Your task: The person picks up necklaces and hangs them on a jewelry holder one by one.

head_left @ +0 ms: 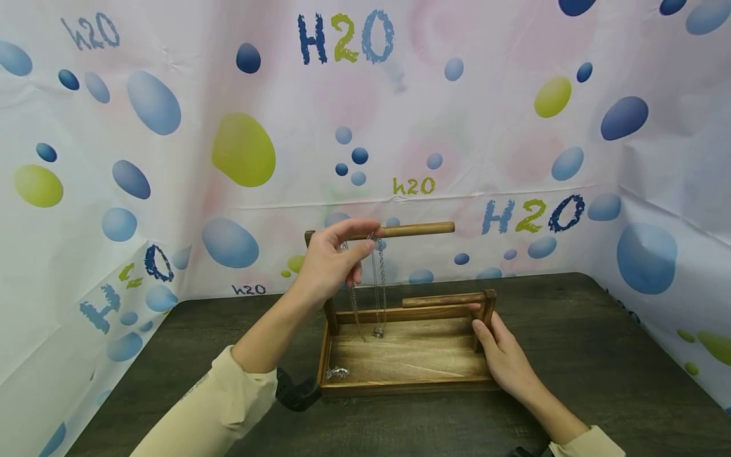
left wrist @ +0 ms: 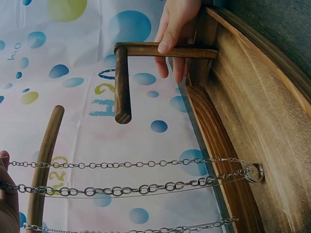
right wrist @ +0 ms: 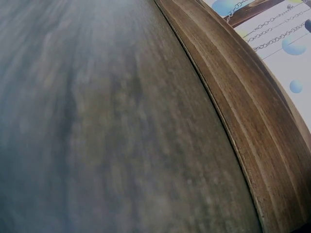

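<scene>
A wooden jewelry stand (head_left: 408, 386) has a shallow tray, a long upper bar (head_left: 425, 229) and a lower bar (head_left: 442, 299). At the upper bar, my left hand (head_left: 331, 257) pinches a silver chain necklace (head_left: 382, 279) between thumb and fingertips. The necklace hangs down toward the tray, and a ring-shaped pendant (left wrist: 253, 173) shows at its lower end in the left wrist view. Another chain (head_left: 355, 304) dangles left of it, partly behind the hand. My right hand (head_left: 502, 349) grips the post at the stand's right end, thumb on its near side.
A small silver piece of jewelry (head_left: 337, 373) lies in the tray's front left corner. The stand sits on a dark wooden table (head_left: 228, 355), with a patterned backdrop (head_left: 485, 127) close behind and on both sides. A black wrist device (head_left: 297, 390) hangs by the left sleeve.
</scene>
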The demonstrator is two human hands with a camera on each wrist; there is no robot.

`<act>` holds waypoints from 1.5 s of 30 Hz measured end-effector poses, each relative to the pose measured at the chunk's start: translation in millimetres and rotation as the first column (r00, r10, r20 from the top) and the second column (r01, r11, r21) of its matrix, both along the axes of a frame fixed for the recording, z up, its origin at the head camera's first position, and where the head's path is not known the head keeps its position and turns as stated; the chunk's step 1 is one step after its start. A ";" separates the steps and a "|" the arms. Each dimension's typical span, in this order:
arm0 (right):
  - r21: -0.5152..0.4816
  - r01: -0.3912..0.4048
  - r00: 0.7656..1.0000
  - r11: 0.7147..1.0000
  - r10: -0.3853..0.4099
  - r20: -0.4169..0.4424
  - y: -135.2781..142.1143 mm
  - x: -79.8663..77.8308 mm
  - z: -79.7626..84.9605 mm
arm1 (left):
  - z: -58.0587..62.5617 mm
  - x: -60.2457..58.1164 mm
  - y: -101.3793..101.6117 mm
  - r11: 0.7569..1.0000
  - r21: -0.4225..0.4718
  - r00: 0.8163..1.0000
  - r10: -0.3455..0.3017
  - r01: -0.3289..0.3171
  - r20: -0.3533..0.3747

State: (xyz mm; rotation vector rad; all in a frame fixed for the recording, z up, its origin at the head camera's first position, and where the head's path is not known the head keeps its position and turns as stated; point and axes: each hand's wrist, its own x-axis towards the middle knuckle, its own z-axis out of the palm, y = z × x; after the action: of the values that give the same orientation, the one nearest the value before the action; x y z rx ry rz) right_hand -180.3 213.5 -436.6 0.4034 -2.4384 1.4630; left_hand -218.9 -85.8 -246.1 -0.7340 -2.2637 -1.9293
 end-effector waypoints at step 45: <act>-0.014 -0.006 1.000 1.000 0.006 0.010 1.8 -1.4 0.4 | 6.3 -17.4 31.6 0.999 0.005 0.999 -0.038 0.038 -0.001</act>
State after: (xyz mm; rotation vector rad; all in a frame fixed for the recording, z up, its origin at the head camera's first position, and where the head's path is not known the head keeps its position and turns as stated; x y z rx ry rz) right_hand -181.7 215.4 -436.2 0.4011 -2.4354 1.4873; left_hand -236.2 -54.2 -239.7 -0.7834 -2.2603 -1.9496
